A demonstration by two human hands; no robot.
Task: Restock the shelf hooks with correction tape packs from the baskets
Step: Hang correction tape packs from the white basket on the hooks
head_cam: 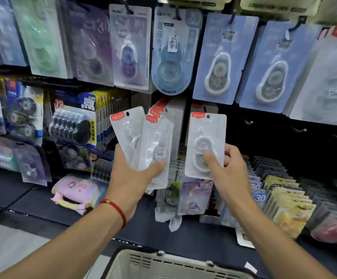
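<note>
My left hand (132, 176) grips a fanned stack of white correction tape packs (143, 137) with red corner labels, held upright in front of the shelf. In my right hand (227, 170) is a single white correction tape pack (204, 137), thumb pressed on its blister, upright and a little right of the stack. Behind both hangs a row of the same white packs (171, 115) on a hook. Bare shelf hooks (298, 129) stick out of the dark panel to the right. A beige basket (163, 262) sits at the bottom edge, below my arms.
Blue and purple tape packs (222, 57) hang on the upper hooks. Black refill packs (72, 125) fill the left. Rows of packs (284, 202) stand in a tray at lower right. A pink pouch (76, 191) lies on the dark shelf ledge.
</note>
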